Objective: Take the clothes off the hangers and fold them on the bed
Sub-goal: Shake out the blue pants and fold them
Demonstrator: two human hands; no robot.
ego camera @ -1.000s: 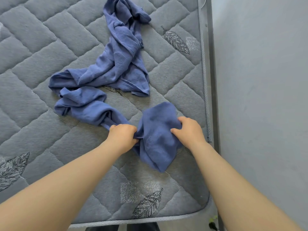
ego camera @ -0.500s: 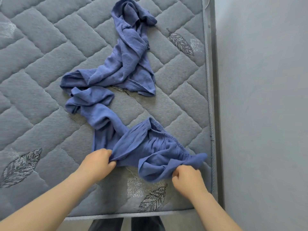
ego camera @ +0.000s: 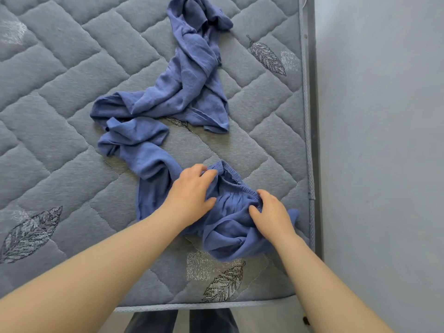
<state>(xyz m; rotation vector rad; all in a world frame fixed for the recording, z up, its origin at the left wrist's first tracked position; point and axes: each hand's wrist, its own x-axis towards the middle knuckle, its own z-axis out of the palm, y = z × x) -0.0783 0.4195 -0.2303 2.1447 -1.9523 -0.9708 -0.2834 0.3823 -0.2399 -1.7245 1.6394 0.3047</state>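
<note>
Two hands are in view, both on blue cloth at the near right of the bed (ego camera: 60, 97). The left hand (ego camera: 192, 195) lies on top of the cloth. Its fingers (ego camera: 207, 173) are bent over the far edge of an elastic waistband (ego camera: 236, 181) and its thumb is spread flat on the fabric. The right hand (ego camera: 272, 216) is partly closed, with gathered cloth bunched between its thumb and its curled fingers further right along the same waistband.

The blue garment (ego camera: 153, 164) runs from the waistband up and left in a crumpled strip. It then doubles back toward the far centre, where it lies twisted and heaped. Whether this is one long piece or two pieces touching at the left bend cannot be told, because the folds hide any join. Its far tip is cut off by the top edge of the view.

Three dark stitched leaves show whole on the quilted grey mattress, at far right (ego camera: 266, 58), near left (ego camera: 30, 234) and near centre (ego camera: 224, 282). A fourth leaf (ego camera: 177, 121) is partly covered by cloth.

A single grey frame rail (ego camera: 313, 116) runs along the bed's right side against a plain wall (ego camera: 384, 140). Beyond the near edge, a pair of dark trouser legs (ego camera: 153, 320) shows, cut off at the bottom of the view.
</note>
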